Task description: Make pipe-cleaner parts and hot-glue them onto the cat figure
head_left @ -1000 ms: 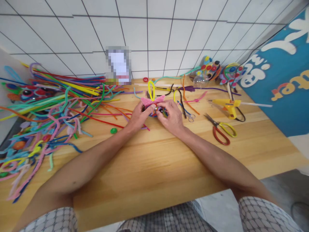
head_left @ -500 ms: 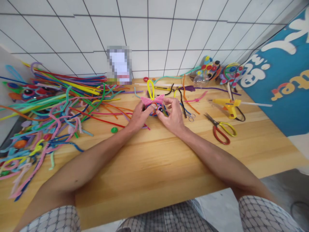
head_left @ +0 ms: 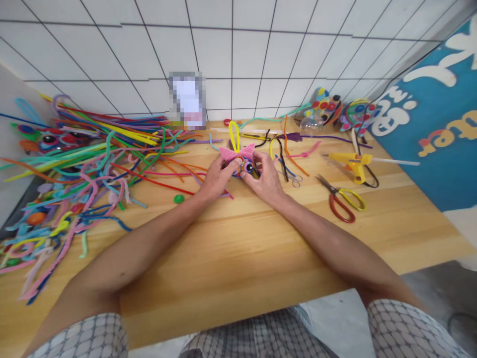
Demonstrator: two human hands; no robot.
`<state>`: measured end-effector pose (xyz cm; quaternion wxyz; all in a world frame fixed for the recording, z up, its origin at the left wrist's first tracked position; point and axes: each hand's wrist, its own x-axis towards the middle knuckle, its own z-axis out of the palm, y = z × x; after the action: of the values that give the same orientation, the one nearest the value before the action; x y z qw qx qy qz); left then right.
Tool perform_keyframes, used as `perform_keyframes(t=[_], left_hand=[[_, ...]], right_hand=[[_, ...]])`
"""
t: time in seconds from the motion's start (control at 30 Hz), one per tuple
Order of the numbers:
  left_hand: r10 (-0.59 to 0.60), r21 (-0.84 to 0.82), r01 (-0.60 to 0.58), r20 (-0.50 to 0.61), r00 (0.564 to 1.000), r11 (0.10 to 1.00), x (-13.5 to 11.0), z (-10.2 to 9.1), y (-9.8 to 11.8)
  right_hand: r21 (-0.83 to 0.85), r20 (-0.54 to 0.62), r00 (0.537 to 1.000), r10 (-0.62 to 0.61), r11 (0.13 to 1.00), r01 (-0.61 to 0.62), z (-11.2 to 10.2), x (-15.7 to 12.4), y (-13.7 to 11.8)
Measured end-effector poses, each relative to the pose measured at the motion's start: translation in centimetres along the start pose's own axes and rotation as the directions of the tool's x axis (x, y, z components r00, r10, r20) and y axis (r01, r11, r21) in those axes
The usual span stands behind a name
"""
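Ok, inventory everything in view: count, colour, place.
table: one, pale wood, centre
wall: one, white-tiled, back
sign: one, blue, far right
blurred screen: one, pale, against wall
pipe cleaners: many, mixed colours, mostly left
held craft: one, mixed colours, centre
other crafts: three, mixed colours, one left, two back right
clear ball: one, transparent, back right
green disc: one, green, centre left
red disc: one, red, back centre
cutter: one, yellow-black, back centre
glue gun: one, yellow, right
scissors: one, red-yellow handles, right
small scissors: one, silver, centre right
left hand: one, bare, on held craft
right hand: one, bare, on held craft
arms: two, bare, below
shirt: one, checked, bottom
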<state>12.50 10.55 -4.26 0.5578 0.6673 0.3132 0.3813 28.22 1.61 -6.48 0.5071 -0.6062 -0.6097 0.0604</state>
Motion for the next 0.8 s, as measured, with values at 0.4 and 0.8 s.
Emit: perform_keyframes(t=[0.4,0.8], left_hand=[[-0.029,-0.031,0.028,-0.017,0.999,0.999,0.04,0.11,0.43],[-0.028,-0.027,0.028,-0.025,0.999,0.999,0.17,0.08,0.43]], right_hand=[[0.044,0.012,0.999,0.045,0.998,-0.045,0.04,0.10,0.01],[0.031,0.015,0.999,0.048,0.998,-0.048,0.13,0.00,0.20]])
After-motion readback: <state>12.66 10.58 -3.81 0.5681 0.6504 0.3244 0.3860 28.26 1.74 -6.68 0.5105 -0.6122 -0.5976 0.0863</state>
